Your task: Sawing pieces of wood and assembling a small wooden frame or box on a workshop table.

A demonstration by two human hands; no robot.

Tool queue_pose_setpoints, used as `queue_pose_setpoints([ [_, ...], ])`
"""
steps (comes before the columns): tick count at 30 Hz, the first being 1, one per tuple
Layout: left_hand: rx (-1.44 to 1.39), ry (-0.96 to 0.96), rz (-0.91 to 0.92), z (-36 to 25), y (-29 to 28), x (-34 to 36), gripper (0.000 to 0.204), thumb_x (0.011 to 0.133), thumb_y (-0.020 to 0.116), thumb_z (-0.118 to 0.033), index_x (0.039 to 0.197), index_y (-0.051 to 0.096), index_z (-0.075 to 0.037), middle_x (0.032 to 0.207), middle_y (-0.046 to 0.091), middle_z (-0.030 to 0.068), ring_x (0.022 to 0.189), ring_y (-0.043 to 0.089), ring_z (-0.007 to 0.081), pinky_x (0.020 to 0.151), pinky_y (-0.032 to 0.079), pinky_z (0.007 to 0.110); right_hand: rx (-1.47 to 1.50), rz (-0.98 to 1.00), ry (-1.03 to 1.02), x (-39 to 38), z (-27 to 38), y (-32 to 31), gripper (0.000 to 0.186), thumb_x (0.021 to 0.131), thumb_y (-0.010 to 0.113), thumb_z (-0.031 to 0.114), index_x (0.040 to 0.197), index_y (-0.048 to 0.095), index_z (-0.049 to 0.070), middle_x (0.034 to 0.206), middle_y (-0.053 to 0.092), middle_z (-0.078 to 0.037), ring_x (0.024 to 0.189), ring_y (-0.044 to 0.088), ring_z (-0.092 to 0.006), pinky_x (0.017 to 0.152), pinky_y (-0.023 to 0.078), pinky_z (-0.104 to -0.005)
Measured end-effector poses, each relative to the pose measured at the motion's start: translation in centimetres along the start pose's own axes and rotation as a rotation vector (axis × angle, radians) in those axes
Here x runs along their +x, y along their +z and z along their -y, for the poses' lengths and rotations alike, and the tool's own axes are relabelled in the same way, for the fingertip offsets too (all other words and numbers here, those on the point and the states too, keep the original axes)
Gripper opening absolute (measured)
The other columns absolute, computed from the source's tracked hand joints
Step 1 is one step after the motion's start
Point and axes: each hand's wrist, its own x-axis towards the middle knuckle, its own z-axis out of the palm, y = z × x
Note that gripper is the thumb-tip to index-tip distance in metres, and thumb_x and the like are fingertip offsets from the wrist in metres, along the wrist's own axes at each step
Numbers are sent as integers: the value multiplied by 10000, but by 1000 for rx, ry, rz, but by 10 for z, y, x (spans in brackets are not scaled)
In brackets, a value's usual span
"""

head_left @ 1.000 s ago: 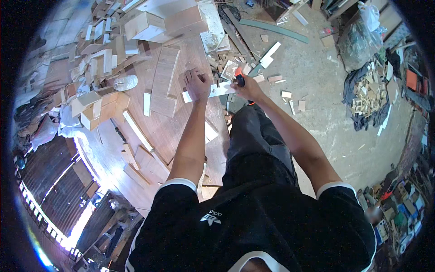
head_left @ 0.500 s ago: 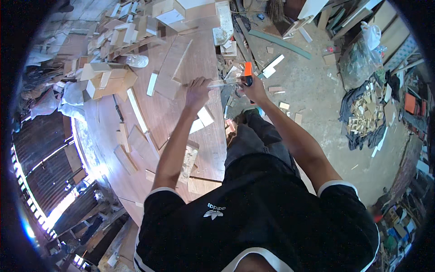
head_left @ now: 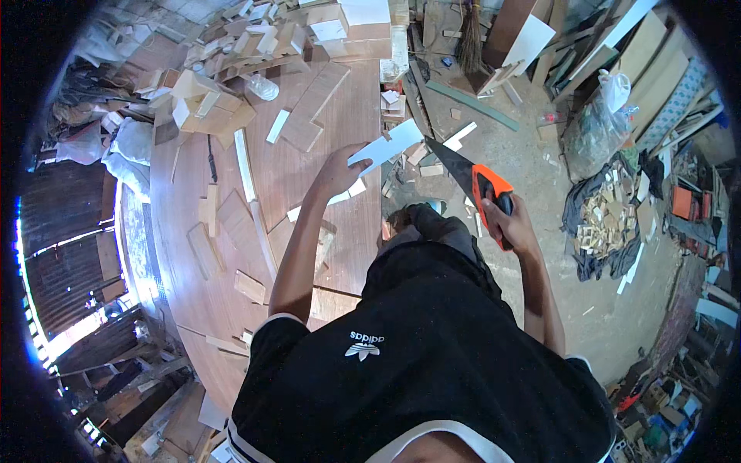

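Note:
My left hand (head_left: 343,171) grips one end of a flat white board piece (head_left: 392,145) with small notches cut in its edges. The piece's broad white face is turned up, and its far end sticks out past the workbench edge, above the floor. On the right, my right hand (head_left: 511,224) is wrapped round the orange and black handle of a handsaw (head_left: 457,166). The dark blade points forward and left, its tip close to the far end of the white piece; whether they touch I cannot tell.
The wooden workbench (head_left: 351,85) bears several offcuts, a plastic bottle (head_left: 262,87) and stacked wooden boxes (head_left: 212,108). On the floor lie scraps, a green strip (head_left: 472,106) and a dark cloth heaped with wood bits (head_left: 610,216). A broom (head_left: 469,42) stands at the back.
My right hand has moved right and back toward me with the handsaw, whose blade now shows. The white board piece has turned from edge-on to face up in my left hand.

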Motion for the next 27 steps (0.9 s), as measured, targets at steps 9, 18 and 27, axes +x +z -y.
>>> queue_pose_setpoints([
  [9, -28, 121, -131, -41, 34, -72, 610, 734, 752, -255, 1203, 441, -19, 1106, 571, 126, 1001, 568, 228, 886, 440, 348, -70, -48, -108, -17, 3, 47, 241, 857, 655, 201, 826, 468, 52, 540, 459, 20, 402, 437, -69, 356, 332, -232],
  [18, -1297, 451, -274, -25, 86, -94, 351, 825, 636, -10, 1148, 508, -53, 1099, 551, 38, 954, 554, 140, 825, 468, 281, 8, 79, -334, 2, -19, 65, 428, 876, 632, 253, 1141, 499, -55, 950, 649, -94, 833, 608, -132, 729, 508, -278],
  [27, -1234, 563, -189, -31, 91, -126, 509, 853, 572, 18, 1318, 379, -58, 1167, 507, 51, 1029, 538, 165, 936, 452, 396, 304, 26, -284, -13, 6, 85, 388, 863, 649, 265, 1093, 519, -19, 1009, 646, -109, 815, 657, -202, 614, 501, -273],
])
